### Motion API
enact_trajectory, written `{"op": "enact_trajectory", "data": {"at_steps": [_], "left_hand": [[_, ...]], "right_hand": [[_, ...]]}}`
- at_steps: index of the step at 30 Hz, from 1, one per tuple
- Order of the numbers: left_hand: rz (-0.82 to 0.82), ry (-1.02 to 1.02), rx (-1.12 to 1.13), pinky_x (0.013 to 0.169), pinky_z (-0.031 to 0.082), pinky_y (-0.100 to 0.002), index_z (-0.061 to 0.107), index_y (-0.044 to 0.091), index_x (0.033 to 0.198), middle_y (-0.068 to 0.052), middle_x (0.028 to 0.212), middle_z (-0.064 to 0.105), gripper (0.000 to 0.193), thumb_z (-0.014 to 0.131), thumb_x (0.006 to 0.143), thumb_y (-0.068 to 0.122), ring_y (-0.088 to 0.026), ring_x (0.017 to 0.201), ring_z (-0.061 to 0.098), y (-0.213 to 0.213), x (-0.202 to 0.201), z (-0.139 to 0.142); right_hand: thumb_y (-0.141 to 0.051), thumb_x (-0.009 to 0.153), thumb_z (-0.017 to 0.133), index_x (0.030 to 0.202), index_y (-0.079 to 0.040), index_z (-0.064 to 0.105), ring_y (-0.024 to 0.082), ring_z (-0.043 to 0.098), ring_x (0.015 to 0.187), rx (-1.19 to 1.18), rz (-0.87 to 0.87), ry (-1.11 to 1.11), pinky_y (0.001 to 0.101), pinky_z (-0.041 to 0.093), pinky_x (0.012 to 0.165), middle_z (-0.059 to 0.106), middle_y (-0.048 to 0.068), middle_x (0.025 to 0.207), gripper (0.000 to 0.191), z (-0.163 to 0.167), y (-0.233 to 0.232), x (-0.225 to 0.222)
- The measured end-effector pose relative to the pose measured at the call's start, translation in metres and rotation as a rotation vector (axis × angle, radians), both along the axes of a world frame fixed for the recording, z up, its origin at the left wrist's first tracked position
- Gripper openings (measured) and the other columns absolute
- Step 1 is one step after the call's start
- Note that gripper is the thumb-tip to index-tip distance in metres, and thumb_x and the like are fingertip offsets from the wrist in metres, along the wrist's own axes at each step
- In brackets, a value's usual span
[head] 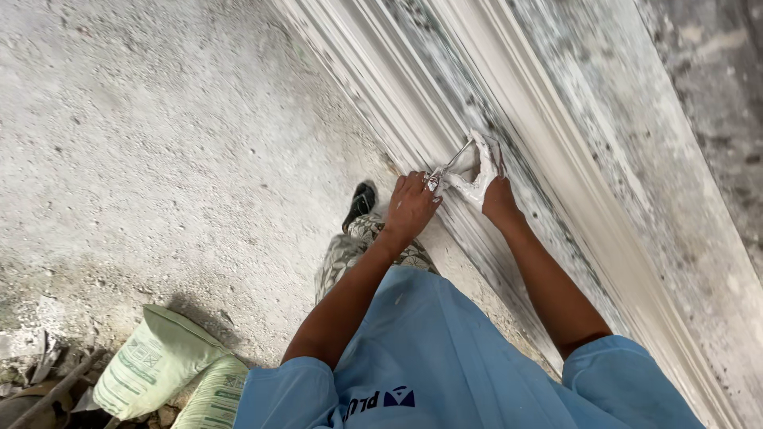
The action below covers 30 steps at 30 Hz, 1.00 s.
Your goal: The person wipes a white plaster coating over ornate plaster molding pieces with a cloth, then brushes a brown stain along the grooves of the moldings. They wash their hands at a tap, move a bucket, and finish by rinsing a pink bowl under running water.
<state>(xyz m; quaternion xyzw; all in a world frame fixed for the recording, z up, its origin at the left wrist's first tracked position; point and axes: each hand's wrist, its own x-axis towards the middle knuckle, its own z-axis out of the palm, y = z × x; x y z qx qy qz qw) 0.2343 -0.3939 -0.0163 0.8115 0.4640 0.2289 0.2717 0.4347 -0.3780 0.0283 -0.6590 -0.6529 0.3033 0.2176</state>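
Observation:
My left hand [411,205] grips the handle of a small metal trowel [454,157] whose blade points up and right toward the wall moulding. My right hand [494,189], coated in white plaster [475,188], presses a lump of the wet plaster against the ridged white moulding [413,119] that runs diagonally along the wall. The trowel's tip touches the plaster beside my right hand. Both arms reach forward out of blue short sleeves.
Rough grey concrete floor [159,143] spreads to the left. My black shoe [362,202] and patterned trouser leg stand by the wall's base. Two pale green sacks [155,361] lie at lower left next to rubble and a metal bar [48,393]. The stained wall [652,159] rises at right.

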Motion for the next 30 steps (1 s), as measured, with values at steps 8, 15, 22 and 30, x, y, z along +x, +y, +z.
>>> {"op": "enact_trajectory", "data": {"at_steps": [8, 15, 22, 30], "left_hand": [[-0.003, -0.030, 0.075, 0.096, 0.044, -0.048, 0.064, 0.003, 0.111, -0.017, 0.115, 0.061, 0.034, 0.078, 0.084, 0.019, -0.034, 0.110, 0.057, -0.081, 0.064, -0.008], [-0.004, -0.091, 0.072, 0.092, 0.044, -0.046, 0.061, 0.000, 0.128, -0.017, 0.115, 0.061, 0.048, 0.075, 0.084, 0.016, -0.033, 0.107, 0.056, -0.174, 0.115, 0.006], [-0.075, -0.044, 0.007, 0.092, 0.044, -0.045, 0.060, 0.001, 0.120, -0.017, 0.113, 0.061, 0.040, 0.077, 0.087, 0.016, -0.032, 0.107, 0.057, -0.259, 0.160, 0.003], [-0.053, -0.043, 0.114, 0.090, 0.043, -0.046, 0.059, -0.001, 0.118, -0.017, 0.108, 0.061, 0.045, 0.081, 0.082, 0.017, -0.032, 0.108, 0.057, -0.345, 0.218, -0.008]], "right_hand": [[-0.036, 0.080, 0.087, 0.162, -0.007, 0.030, 0.042, 0.047, 0.138, -0.042, -0.053, -0.030, 0.0507, 0.041, 0.113, 0.045, 0.022, 0.152, 0.104, -0.016, -0.083, 0.067], [-0.032, 0.081, 0.089, 0.160, -0.008, 0.033, 0.039, 0.050, 0.140, 0.026, -0.036, -0.010, 0.0478, 0.045, 0.115, 0.049, 0.021, 0.148, 0.100, -0.009, -0.177, 0.121], [-0.035, 0.080, 0.091, 0.160, -0.005, 0.037, 0.039, 0.050, 0.140, -0.011, -0.070, -0.022, 0.0492, 0.043, 0.115, 0.050, 0.023, 0.150, 0.100, -0.005, -0.269, 0.164], [-0.040, 0.078, 0.094, 0.157, -0.004, 0.036, 0.040, 0.049, 0.141, 0.043, -0.072, -0.027, 0.0498, 0.041, 0.117, 0.049, 0.024, 0.151, 0.104, -0.014, -0.355, 0.214]]}}
